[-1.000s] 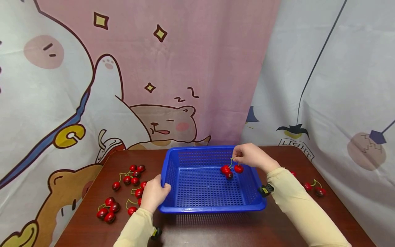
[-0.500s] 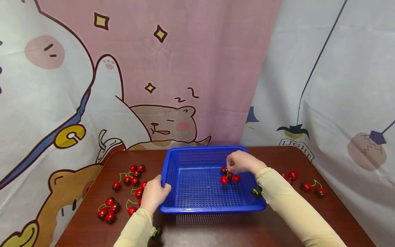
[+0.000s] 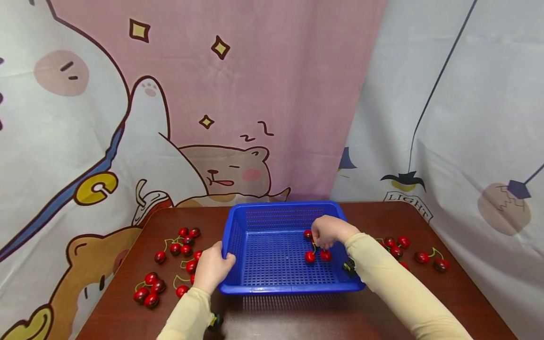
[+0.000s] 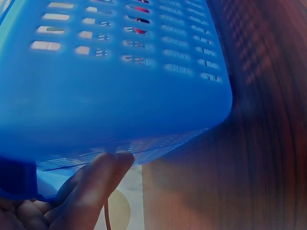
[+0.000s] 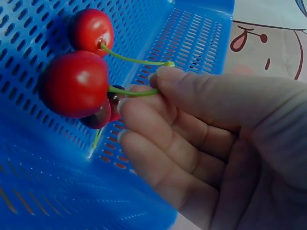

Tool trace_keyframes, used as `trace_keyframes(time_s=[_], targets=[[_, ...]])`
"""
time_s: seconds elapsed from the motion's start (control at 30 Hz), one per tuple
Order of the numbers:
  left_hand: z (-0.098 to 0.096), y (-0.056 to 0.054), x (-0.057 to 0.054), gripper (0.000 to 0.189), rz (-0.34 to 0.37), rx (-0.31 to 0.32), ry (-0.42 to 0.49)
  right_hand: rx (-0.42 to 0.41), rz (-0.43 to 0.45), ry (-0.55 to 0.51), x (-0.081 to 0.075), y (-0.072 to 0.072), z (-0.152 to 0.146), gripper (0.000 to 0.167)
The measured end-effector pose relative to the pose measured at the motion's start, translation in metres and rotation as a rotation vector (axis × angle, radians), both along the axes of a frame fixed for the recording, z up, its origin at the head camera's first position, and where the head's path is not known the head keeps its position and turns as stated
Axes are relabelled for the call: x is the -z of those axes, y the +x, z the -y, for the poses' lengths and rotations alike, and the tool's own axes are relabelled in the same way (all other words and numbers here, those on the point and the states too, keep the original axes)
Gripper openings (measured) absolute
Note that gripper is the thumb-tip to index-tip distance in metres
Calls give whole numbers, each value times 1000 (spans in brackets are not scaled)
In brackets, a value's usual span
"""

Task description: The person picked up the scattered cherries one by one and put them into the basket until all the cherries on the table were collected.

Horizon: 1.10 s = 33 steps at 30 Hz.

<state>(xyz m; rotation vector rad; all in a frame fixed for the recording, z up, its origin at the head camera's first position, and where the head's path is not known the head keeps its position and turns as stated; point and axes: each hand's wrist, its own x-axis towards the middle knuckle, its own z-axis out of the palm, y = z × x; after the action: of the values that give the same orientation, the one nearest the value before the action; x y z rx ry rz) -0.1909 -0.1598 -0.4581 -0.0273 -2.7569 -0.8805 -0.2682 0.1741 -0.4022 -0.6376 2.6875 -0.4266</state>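
A blue perforated plastic basket (image 3: 293,288) stands mid-table. Its left rim is gripped by my left hand (image 3: 214,267), thumb over the edge; the left wrist view shows the fingers (image 4: 96,187) against the outside wall. My right hand (image 3: 329,231) is inside the basket at its right side. Between thumb and forefinger it pinches the green stems of a pair of red cherries (image 5: 76,84), which hang at the basket floor. Behind that pair, more dark red cherries (image 3: 308,234) lie in the basket, partly covered by the hand.
Several bunches of cherries (image 3: 151,285) lie on the brown table (image 3: 272,321) to the left of the basket. More cherries (image 3: 397,248) lie at the right, partly behind the right sleeve. A cartoon-printed curtain (image 3: 272,94) hangs behind the table.
My right hand has moved down and slightly left into the basket, lowering the cherry pair towards its floor. The left hand stays on the rim.
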Motion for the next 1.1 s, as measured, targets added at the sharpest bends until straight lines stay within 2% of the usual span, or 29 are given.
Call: trace_keyframes(time_s=[0.3,0.5,0.63,0.9,1.1], targets=[[0,1,-1,14,-13,0,-5,40,25,71,3,4,0,18],[-1,1,-1,14,-5,-4,-4,7,11,92,-4,6,-1,17],[-1,1,-2,13,-4,-4,-5,-33,-44,97,-11,7,-3,14],[-2,1,-3,11,-31,-1,-5,-58,-42,12,-24,11,-11,17],[-2,1,-3,12,-18,0,-6,-58,-41,-71,-34,16,-22,20]])
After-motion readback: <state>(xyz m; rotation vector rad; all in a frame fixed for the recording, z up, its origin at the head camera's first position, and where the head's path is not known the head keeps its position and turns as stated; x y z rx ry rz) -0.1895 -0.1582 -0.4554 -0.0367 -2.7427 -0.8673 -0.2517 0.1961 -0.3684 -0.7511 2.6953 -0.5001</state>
